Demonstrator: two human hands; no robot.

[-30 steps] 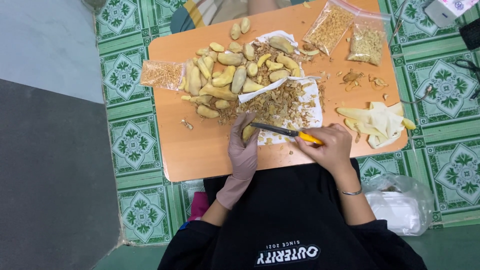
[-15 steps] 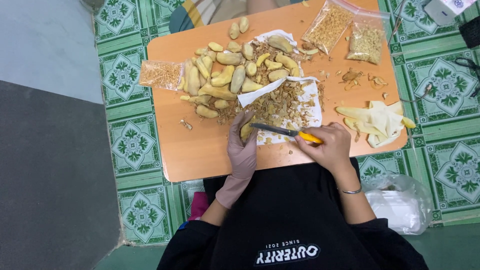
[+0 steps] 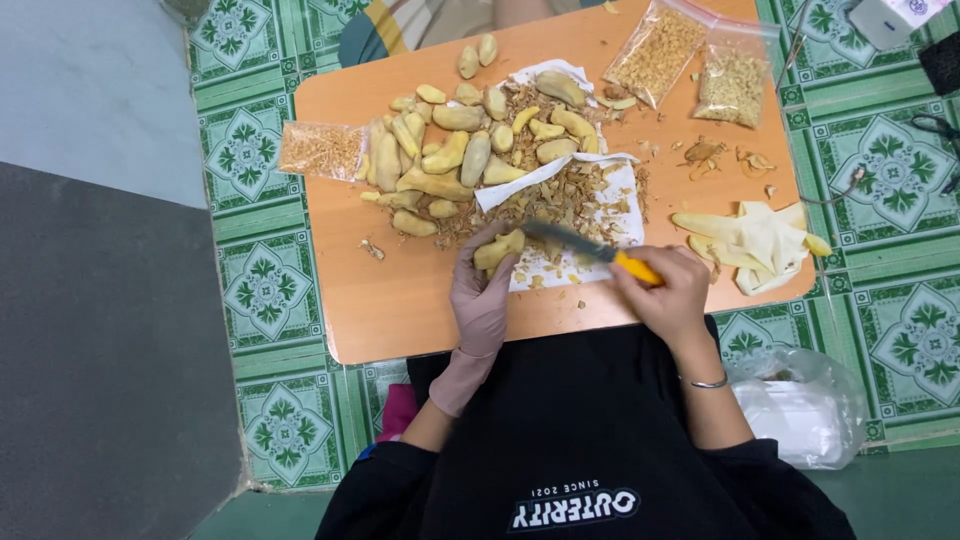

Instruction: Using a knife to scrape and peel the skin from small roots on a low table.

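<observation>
My left hand [image 3: 482,298], in a pinkish glove, holds a pale yellow root piece [image 3: 498,249] over white paper [image 3: 572,270] strewn with brown peelings. My right hand [image 3: 669,293], bare with a thin bracelet, grips a knife with an orange handle [image 3: 638,268]. Its dark blade [image 3: 560,239] lies against the root piece. A pile of several peeled yellowish root pieces [image 3: 460,150] lies beyond on the low orange table [image 3: 400,290].
Three clear bags of chopped bits [image 3: 320,150] [image 3: 658,50] [image 3: 732,85] lie on the table. Cream-coloured gloves [image 3: 750,240] rest at its right edge. A white plastic bag [image 3: 800,410] sits on the green patterned floor. A grey mat [image 3: 100,350] lies left.
The root piece has turned slightly in my left hand and the blade has shifted a little along it. Both hands stay in the same spot.
</observation>
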